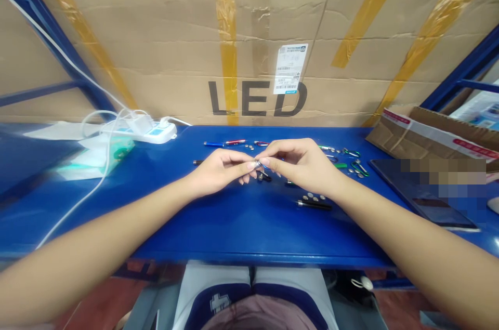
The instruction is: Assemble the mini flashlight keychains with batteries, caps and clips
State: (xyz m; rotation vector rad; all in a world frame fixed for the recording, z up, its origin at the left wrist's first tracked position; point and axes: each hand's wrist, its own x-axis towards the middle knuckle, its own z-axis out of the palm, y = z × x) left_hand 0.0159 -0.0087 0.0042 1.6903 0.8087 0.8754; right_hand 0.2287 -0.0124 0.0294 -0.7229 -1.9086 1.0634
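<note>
My left hand [219, 170] and my right hand [300, 162] meet above the middle of the blue table [234, 215]. Both pinch a small silver metal part [258, 164] between their fingertips. Just under it lies a small dark piece [264, 176]. A black pen-like tube [314, 205] rests on the table near my right wrist, with a few small round button cells [312, 197] beside it. Farther back lie a blue tube [213, 144] and a red tube [235, 141].
A white power strip [156, 132] with cables sits at the back left, a tissue pack [105, 156] beside it. Green carabiner clips [356, 163] lie at the right. A dark tablet [421, 195] and an open carton [432, 135] stand at the far right. A large cardboard box marked LED [257, 39] forms the back wall.
</note>
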